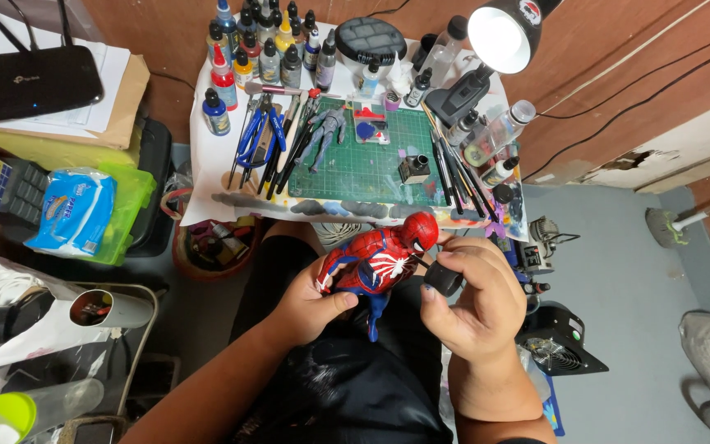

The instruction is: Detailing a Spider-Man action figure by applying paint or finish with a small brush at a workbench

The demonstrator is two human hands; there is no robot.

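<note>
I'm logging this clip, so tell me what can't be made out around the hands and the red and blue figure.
Head view only:
- Red and blue figure: its lower body is hidden behind the left hand.
- Small black tool: the right hand covers its rear; its kind cannot be told.
- Grey figure on the green cutting mat: too small for detail.
- Paint bottles: labels too small.

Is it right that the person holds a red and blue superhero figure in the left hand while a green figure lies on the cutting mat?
Not quite. The head view shows the figure lying on the green cutting mat is grey, not green. The left hand does hold the red and blue superhero figure.
</note>
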